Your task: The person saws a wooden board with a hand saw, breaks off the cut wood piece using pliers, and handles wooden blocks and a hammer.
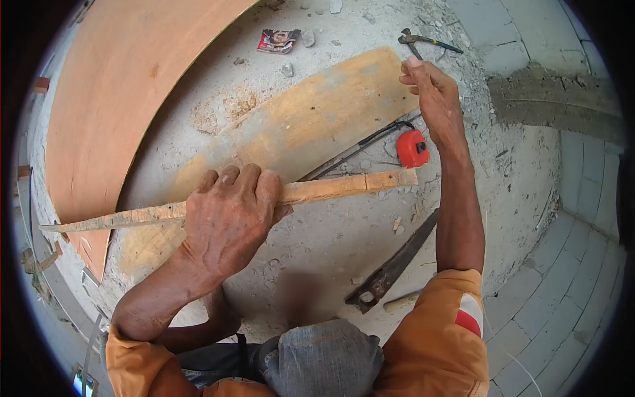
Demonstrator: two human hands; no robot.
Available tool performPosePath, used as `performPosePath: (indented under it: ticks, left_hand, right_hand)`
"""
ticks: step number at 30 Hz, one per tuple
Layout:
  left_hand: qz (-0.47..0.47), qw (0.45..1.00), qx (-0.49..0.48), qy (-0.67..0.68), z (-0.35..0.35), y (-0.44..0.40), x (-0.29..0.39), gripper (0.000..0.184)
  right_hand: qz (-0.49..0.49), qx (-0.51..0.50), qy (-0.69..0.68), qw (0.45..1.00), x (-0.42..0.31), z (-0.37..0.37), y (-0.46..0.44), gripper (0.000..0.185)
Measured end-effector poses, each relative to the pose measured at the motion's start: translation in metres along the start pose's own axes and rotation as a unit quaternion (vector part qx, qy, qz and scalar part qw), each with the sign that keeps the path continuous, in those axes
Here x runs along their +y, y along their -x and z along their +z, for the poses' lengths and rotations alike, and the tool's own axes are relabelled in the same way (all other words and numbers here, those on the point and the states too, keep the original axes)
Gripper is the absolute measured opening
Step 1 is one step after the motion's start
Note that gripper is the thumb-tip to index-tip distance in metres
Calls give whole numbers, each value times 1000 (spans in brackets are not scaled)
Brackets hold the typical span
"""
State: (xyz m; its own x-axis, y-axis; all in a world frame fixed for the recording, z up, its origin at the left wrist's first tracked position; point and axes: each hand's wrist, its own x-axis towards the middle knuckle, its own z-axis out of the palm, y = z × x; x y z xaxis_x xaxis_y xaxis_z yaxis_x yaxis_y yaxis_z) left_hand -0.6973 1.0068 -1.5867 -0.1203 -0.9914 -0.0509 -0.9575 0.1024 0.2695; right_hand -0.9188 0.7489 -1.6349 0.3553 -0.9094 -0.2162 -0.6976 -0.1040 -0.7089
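My left hand (228, 218) is wrapped over a long, narrow wooden strip (331, 188). The strip runs across the view above the ground, its right end near a red tape measure (413, 148). Farther forward, my right hand (433, 96) has bent fingers, with the thumb tip against the lower arm of a dark hammer-like tool (430, 42). A yellow band marks the tool's other arm. Its exact kind is hard to make out, and my fingers hide part of it. Between the hands lies a worn, pale wooden board (311, 106).
A handsaw (393, 264) lies below the strip's right end, beside a small wooden stick (402, 302). A dark metal bar (344, 159) rests along the board. At left is a large curved plywood sheet (126, 99); block walls (549, 317) stand at right. Rubble and a small packet (278, 41) lie ahead.
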Motion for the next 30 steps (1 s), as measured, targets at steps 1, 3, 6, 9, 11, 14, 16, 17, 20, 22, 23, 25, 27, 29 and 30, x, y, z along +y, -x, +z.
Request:
performPosePath:
  ticks: [1,3,6,9,11,14,16,17,20,22,23,25,27,29,30]
  left_hand:
    - [10,1000,2,-16,-1,7,5,43]
    - [24,999,0,-29,-5,19,13,39]
    - [101,992,-70,-14,-14,42,30,17]
    - [141,984,-108,23,-5,69,51,18]
    - [158,980,-111,36,6,82,61,18]
    - [152,987,-50,13,11,93,68,18]
    - [143,989,-45,4,13,97,69,18]
    - [141,989,-39,2,16,102,71,18]
    - [152,988,-9,2,26,116,78,18]
    - [153,988,-18,-2,31,121,82,19]
    - [153,988,-17,-1,35,121,81,19]
    - [149,989,-3,15,42,116,77,19]
    - [133,991,-15,18,43,113,75,18]
    - [122,992,-30,21,37,113,78,17]
    - [120,989,-38,81,30,116,83,19]
  right_hand:
    - [-13,2,-104,995,-9,5,47,54]
    - [24,24,-133,991,-15,11,127,51]
    - [173,94,-200,960,13,27,227,49]
    - [305,56,-407,859,2,34,280,57]
    - [378,17,-582,720,-8,32,295,62]
    - [323,-50,-664,673,-9,33,301,69]
    - [311,-60,-649,692,-5,32,301,75]
    - [306,-61,-647,695,-8,32,301,75]
    - [344,8,-622,704,-14,32,297,72]
    - [327,-6,-606,725,-5,32,299,58]
    - [327,-6,-605,726,-1,33,299,58]
    - [288,3,-577,764,3,36,292,50]
    - [266,4,-562,784,-4,34,282,48]
    - [245,9,-548,800,-5,35,274,47]
    - [239,-1,-540,807,-1,38,270,47]
